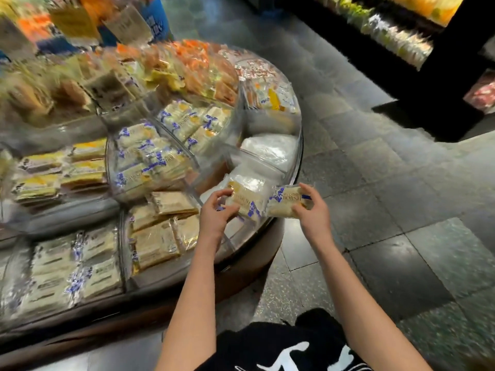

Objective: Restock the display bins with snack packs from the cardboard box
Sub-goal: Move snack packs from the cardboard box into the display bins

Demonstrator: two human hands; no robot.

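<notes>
My left hand [215, 215] pinches a cream snack pack [247, 200] with blue print, held over a clear display bin [263, 167] at the round stand's right edge. That bin holds white plastic-wrapped filling. Just to the right, my right hand [312, 212] grips a second, similar snack pack [285, 203] above the stand's rim. Neighbouring bins hold several packs of the same kind [150, 156]. No cardboard box is in view.
The round tiered stand [254, 263] has clear dividers and bins of yellow, cream and orange packs. Grey tiled floor [388, 210] spreads to the right. A dark shelf unit [428, 76] with goods stands at the upper right.
</notes>
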